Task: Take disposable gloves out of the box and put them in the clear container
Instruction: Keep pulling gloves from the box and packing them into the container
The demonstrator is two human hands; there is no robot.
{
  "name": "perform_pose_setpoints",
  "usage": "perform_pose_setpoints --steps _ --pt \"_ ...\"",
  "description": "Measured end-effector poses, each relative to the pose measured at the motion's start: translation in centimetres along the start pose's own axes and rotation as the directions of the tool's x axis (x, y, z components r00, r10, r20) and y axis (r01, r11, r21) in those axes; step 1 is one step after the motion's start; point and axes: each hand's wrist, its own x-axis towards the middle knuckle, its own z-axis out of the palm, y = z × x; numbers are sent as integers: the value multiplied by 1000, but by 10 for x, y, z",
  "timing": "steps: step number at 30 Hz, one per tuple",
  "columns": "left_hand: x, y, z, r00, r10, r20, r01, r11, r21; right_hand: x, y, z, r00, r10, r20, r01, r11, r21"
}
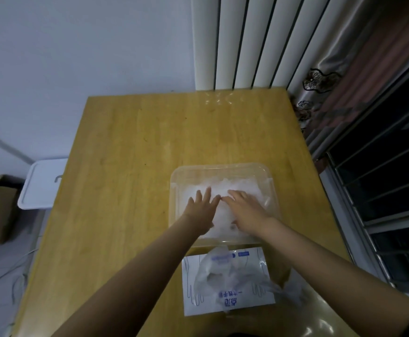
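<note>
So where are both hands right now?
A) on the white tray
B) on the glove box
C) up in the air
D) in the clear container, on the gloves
D: the left hand and right hand press flat on the pile of gloves inside the clear container.

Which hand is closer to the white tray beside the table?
Left. The left hand presses the gloves in the clear container, on the side toward the white tray; the right hand lies farther off.
</note>
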Motion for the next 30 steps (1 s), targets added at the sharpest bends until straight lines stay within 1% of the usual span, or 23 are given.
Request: perform_pose_setpoints --steps 1,3,7,12,14,16,17,18,20,21,22,23,24,27,30 --pt "4 -2 3 999 -18 37 17 999 34 4 -1 4 999 15 40 -15 1000 3" --pt "8 -6 11 997 -44 66 39 996 77 13 2 10 995 34 93 -34 999 -3" --pt "9 -13 24 996 -64 67 59 996 66 20 18 13 992 29 127 -24 999 -35" --pt "10 -13 17 996 -51 75 45 996 82 17 17 -6 982 32 186 -37 999 22" --pt "6 -14 8 998 -31 62 24 994 104 8 13 -19 988 35 147 -52 993 109" --pt "-2 -14 -6 1000 -5 6 4 997 83 -5 8 -30 999 35 22 -39 979 201" --pt "-8 -12 -13 998 4 -58 -1 999 51 -13 5 -33 996 41 -80 -20 970 240" --pt "-14 -10 -18 989 10 -150 -9 1000 4 -22 1 -36 980 50 -194 5 962 274" --pt "-29 -2 -25 931 15 -364 -62 991 -118 -42 -8 -38 922 41 -384 81 952 295" --pt "-38 2 -26 892 18 -452 -107 979 -171 -52 -13 -37 902 10 -432 126 950 285" --pt "-49 6 -26 859 25 -511 -150 967 -205 -62 -18 -34 894 -29 -448 167 948 272" --pt "-61 11 -25 839 35 -542 -185 957 -224 -73 -22 -30 898 -65 -435 195 946 261" --pt "-72 14 -23 835 48 -548 -205 951 -231 -81 -25 -25 909 -92 -407 206 947 246" --pt "-102 23 -9 862 79 -501 -211 954 -213 -98 -32 -5 942 -115 -315 182 965 191" --pt "-121 30 17 889 64 -453 -165 968 -187 -106 -41 15 968 -85 -235 136 968 211"
